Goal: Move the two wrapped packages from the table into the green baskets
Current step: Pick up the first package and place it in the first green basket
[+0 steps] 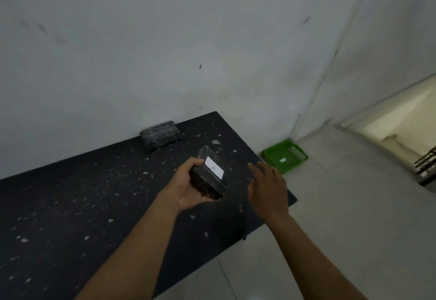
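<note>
Both forearms enter from the lower edge of the frame, and at centre the left hand [188,187] is clamped around a wrapped package [208,178], thumb on its upper-left edge and palm cupped under its near end. That package is a dark block in clear film with a white label [214,170] on its top face, marked with what looks like the letter A. It is held just above the black speckled table [70,205], not resting on it. Its long axis runs from lower centre toward the upper centre of the frame, leaning slightly right, with the far end tipped up and the label facing the camera.

To its right the right hand [269,190] hovers with fingers spread apart and holds nothing, close to the package but not touching it.

As I judge it, the step in hand is carrying this package to a basket. Doing it well means keeping the grip firm, since the film probably slides, perhaps bringing the right hand under the far end, then lowering it flat rather than dropping it.

A second wrapped package [161,135] lies on the table against the wall, upper left of centre, its long side along the wall. One green basket [273,155] sits on the floor at centre right, beyond the table corner; a second basket is not in view.
</note>
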